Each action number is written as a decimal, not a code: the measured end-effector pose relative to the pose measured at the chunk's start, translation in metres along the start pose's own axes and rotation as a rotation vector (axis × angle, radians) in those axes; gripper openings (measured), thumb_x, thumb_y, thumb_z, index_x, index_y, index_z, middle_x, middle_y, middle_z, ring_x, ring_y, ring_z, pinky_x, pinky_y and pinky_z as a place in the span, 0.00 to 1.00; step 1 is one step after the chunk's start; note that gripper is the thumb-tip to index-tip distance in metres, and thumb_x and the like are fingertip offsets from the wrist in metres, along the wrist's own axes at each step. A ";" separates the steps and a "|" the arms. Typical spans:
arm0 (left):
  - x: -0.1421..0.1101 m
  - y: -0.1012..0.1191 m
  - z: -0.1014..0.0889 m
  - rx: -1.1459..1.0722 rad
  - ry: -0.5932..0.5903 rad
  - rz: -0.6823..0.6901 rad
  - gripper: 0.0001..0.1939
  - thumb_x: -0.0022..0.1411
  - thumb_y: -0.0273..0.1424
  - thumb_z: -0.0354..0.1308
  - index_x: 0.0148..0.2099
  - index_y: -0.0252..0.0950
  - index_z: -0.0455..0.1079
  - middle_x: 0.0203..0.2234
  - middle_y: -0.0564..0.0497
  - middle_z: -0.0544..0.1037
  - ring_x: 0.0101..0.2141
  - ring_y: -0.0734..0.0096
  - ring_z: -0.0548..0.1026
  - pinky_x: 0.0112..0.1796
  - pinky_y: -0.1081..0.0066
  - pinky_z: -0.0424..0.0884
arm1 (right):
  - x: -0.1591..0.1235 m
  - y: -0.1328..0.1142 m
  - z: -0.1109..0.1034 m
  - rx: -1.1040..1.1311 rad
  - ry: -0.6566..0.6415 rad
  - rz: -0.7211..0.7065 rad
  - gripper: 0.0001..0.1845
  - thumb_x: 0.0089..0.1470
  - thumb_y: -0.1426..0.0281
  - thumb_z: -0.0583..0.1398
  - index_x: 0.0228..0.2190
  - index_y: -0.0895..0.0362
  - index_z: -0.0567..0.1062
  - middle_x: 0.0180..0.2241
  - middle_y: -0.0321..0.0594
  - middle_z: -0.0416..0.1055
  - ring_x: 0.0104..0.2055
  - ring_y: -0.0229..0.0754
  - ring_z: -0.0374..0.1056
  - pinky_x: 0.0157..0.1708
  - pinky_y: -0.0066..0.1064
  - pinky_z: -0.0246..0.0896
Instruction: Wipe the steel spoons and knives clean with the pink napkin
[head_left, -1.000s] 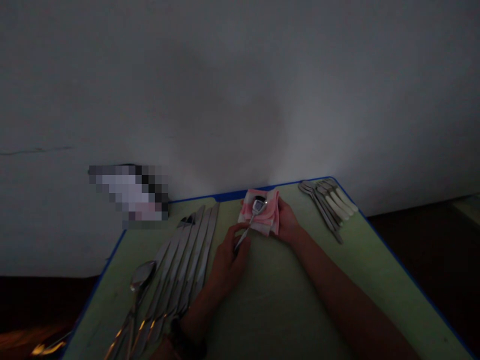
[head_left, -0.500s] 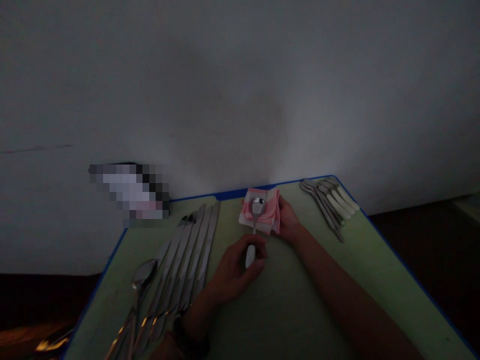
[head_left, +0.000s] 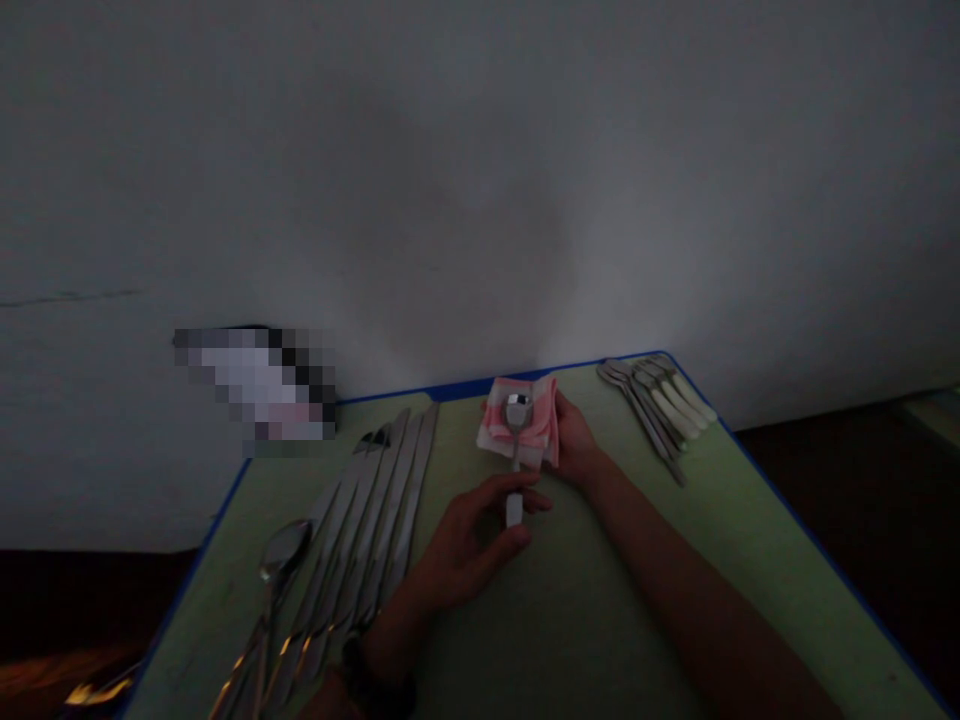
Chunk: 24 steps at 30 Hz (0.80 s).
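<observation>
My left hand (head_left: 480,530) has its fingers and thumb around the handle of a metal spoon (head_left: 517,412), whose bowl points away from me. Behind the bowl lies a folded pink-and-white checked cloth (head_left: 495,425), held from its right side by my right hand (head_left: 574,440). Most of the right hand's fingers are hidden beneath the cloth. Left of my hands, several long table knives (head_left: 390,480) lie side by side, with large spoons (head_left: 287,550) at their left.
Several spoons (head_left: 637,410) and white-handled forks (head_left: 675,405) lie at the table's far right. A blurred-out object (head_left: 259,385) stands at the back left corner. The green table (head_left: 750,560) has a blue edge and meets a grey wall (head_left: 480,200).
The spoon's handle has swung slightly to the right, so the spoon now points straighter away from me. My left fingers have shifted and loosened a little on it. The cloth stays nearly in place.
</observation>
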<state>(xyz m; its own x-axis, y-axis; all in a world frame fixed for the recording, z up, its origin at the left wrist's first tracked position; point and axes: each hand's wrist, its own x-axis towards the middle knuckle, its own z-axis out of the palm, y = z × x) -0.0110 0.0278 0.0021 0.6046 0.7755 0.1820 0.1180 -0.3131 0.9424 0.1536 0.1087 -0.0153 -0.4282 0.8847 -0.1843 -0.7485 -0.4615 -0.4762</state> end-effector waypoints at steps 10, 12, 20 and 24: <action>0.003 -0.008 0.004 0.063 0.191 -0.124 0.13 0.65 0.35 0.51 0.50 0.37 0.64 0.37 0.48 0.79 0.32 0.70 0.75 0.33 0.72 0.68 | -0.002 -0.001 0.007 0.018 -0.001 -0.067 0.27 0.61 0.57 0.41 0.39 0.60 0.73 0.34 0.45 0.76 0.45 0.47 0.69 0.49 0.44 0.63; 0.002 -0.006 0.003 0.056 0.200 -0.114 0.13 0.66 0.35 0.48 0.50 0.37 0.65 0.36 0.48 0.79 0.32 0.71 0.75 0.33 0.72 0.68 | -0.003 -0.001 0.007 0.025 -0.003 -0.054 0.28 0.61 0.56 0.41 0.40 0.60 0.73 0.34 0.46 0.76 0.45 0.47 0.70 0.49 0.44 0.62; 0.002 -0.005 0.003 0.060 0.180 -0.214 0.11 0.66 0.33 0.46 0.46 0.36 0.66 0.27 0.51 0.79 0.29 0.71 0.74 0.32 0.73 0.66 | 0.000 -0.002 0.003 0.027 -0.009 -0.057 0.28 0.60 0.56 0.42 0.38 0.60 0.74 0.34 0.45 0.76 0.43 0.46 0.71 0.48 0.43 0.63; 0.007 -0.006 0.008 0.028 0.183 -0.292 0.13 0.65 0.32 0.49 0.51 0.36 0.59 0.27 0.52 0.78 0.28 0.73 0.73 0.31 0.73 0.66 | 0.002 -0.001 0.002 0.033 0.008 -0.058 0.29 0.60 0.56 0.41 0.38 0.60 0.74 0.34 0.46 0.76 0.42 0.46 0.71 0.48 0.43 0.63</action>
<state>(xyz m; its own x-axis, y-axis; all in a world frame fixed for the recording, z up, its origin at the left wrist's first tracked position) -0.0011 0.0312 -0.0042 0.3914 0.9192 -0.0443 0.2881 -0.0767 0.9545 0.1532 0.1106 -0.0136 -0.3796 0.9105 -0.1638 -0.7884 -0.4110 -0.4576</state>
